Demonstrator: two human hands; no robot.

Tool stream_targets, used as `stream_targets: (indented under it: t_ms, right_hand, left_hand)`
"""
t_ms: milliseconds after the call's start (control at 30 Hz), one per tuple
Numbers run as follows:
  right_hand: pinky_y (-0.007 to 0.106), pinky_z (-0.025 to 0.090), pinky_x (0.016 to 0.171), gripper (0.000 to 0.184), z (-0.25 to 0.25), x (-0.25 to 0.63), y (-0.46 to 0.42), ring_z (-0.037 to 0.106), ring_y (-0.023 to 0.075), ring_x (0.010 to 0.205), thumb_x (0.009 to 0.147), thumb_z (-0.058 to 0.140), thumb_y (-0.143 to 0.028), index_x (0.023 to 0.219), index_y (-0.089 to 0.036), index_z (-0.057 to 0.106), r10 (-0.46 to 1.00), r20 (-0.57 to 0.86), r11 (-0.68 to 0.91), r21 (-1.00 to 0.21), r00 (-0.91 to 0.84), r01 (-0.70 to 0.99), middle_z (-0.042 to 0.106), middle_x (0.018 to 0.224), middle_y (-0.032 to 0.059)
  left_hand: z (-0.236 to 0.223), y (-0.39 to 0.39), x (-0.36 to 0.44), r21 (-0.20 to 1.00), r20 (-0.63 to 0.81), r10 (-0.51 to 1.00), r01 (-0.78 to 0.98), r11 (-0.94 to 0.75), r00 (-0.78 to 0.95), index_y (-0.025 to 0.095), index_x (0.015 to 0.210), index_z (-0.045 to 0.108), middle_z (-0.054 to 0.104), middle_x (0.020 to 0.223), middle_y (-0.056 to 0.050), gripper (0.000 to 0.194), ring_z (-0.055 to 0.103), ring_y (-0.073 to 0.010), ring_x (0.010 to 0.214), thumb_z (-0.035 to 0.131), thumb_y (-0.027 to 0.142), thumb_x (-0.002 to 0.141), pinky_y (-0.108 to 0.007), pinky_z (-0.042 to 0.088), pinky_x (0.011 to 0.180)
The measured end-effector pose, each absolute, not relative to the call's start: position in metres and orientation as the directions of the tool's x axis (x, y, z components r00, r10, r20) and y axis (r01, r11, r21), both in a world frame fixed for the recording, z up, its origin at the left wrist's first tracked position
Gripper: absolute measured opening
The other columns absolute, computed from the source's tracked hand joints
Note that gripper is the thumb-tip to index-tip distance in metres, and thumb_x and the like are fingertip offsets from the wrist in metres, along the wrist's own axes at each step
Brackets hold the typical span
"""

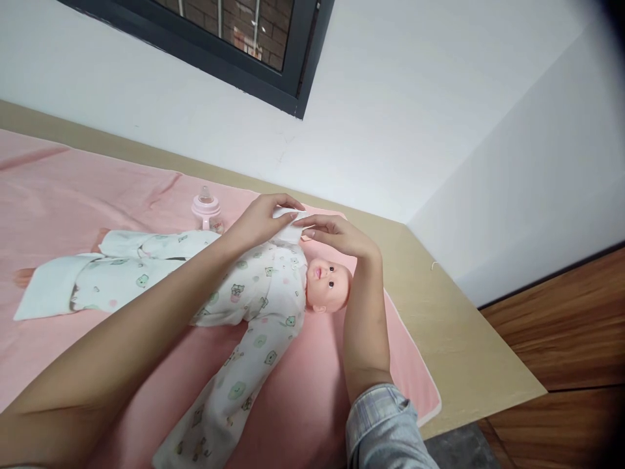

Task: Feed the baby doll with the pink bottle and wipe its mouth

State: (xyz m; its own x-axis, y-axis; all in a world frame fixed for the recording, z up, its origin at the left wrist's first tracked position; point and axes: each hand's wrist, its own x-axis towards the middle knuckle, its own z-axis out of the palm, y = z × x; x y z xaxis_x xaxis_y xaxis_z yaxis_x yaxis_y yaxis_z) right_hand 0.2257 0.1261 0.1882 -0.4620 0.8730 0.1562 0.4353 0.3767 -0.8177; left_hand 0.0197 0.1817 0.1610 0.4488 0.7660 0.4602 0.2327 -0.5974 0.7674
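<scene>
A baby doll lies on its back on a pink blanket, its head to the right. It wears a white printed top and white printed trousers. The doll's far arm is raised, and its white sleeve cuff is between my hands. My left hand grips the cuff from the left, fingers curved over it. From the right, my right hand pinches the cuff's edge, beside a bit of the doll's hand. The near sleeve stretches toward me.
A pink baby bottle stands on the blanket beyond the doll's legs. The blanket covers a light wooden table against a white wall. A dark-framed window is above, and wooden panelling stands at the right.
</scene>
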Motion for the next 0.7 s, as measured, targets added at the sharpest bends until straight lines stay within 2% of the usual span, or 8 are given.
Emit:
stream_targets:
  t_ms: [133, 233, 367, 467, 567, 700]
  right_hand:
    - [0.043, 0.051, 0.106, 0.024, 0.191, 0.227, 0.123, 0.065, 0.0225, 0.109, 0.093, 0.062, -0.033, 0.110, -0.022, 0.076, 0.909, 0.205, 0.369, -0.800, -0.364, 0.472, 0.072, 0.114, 0.0036]
    - [0.038, 0.056, 0.093, 0.019, 0.190, 0.237, 0.125, 0.066, 0.0213, 0.099, 0.089, 0.066, -0.033, 0.097, -0.019, 0.076, 0.949, 0.254, 0.313, -0.816, -0.185, 0.486, 0.073, 0.105, 0.0049]
    - [0.032, 0.054, 0.078, 0.015, 0.178, 0.263, 0.141, 0.063, 0.0179, 0.083, 0.080, 0.072, -0.030, 0.085, -0.017, 0.073, 0.929, 0.365, 0.286, -0.820, 0.068, 0.496, 0.072, 0.090, 0.0048]
    - [0.032, 0.053, 0.081, 0.020, 0.161, 0.284, 0.158, 0.062, 0.0160, 0.080, 0.076, 0.072, -0.028, 0.093, -0.017, 0.074, 0.898, 0.405, 0.278, -0.826, 0.173, 0.491, 0.073, 0.097, 0.0049]
    - [0.033, 0.054, 0.083, 0.031, 0.145, 0.297, 0.173, 0.062, 0.0150, 0.078, 0.074, 0.072, -0.027, 0.103, -0.018, 0.074, 0.910, 0.353, 0.227, -0.861, 0.215, 0.454, 0.073, 0.111, 0.0058]
    - [0.036, 0.057, 0.087, 0.038, 0.131, 0.300, 0.197, 0.065, 0.0174, 0.084, 0.075, 0.072, -0.025, 0.113, -0.018, 0.073, 0.948, 0.265, 0.175, -0.898, 0.178, 0.404, 0.073, 0.114, 0.0068]
  left_hand:
    - [0.163, 0.182, 0.016, 0.787, 0.456, 0.776, 0.210, -0.580, 0.435, 0.017, 0.114, 0.071, 0.071, 0.122, -0.007, 0.033, 0.065, -0.0254, 0.108, 0.060, 0.038, 0.091, -0.039, 0.051, 0.101]
    - [0.167, 0.185, 0.008, 0.801, 0.466, 0.796, 0.198, -0.565, 0.387, 0.018, 0.117, 0.070, 0.069, 0.127, -0.008, 0.036, 0.065, -0.0265, 0.112, 0.062, 0.042, 0.091, -0.039, 0.051, 0.100]
    - [0.177, 0.188, -0.010, 0.819, 0.469, 0.821, 0.188, -0.542, 0.325, 0.021, 0.115, 0.072, 0.071, 0.121, -0.008, 0.033, 0.067, -0.0263, 0.108, 0.064, 0.043, 0.091, -0.040, 0.051, 0.101]
    - [0.185, 0.191, -0.025, 0.840, 0.476, 0.834, 0.135, -0.525, 0.280, 0.020, 0.108, 0.073, 0.072, 0.119, -0.007, 0.029, 0.066, -0.0267, 0.110, 0.066, 0.042, 0.090, -0.037, 0.055, 0.096]
    - [0.191, 0.195, -0.040, 0.858, 0.477, 0.849, 0.089, -0.506, 0.228, 0.021, 0.102, 0.074, 0.072, 0.119, -0.006, 0.025, 0.065, -0.0271, 0.114, 0.068, 0.041, 0.089, -0.034, 0.057, 0.092]
    - [0.195, 0.199, -0.059, 0.863, 0.487, 0.858, 0.065, -0.501, 0.163, 0.018, 0.101, 0.073, 0.072, 0.118, -0.007, 0.026, 0.065, -0.0265, 0.111, 0.068, 0.041, 0.089, -0.039, 0.056, 0.096]
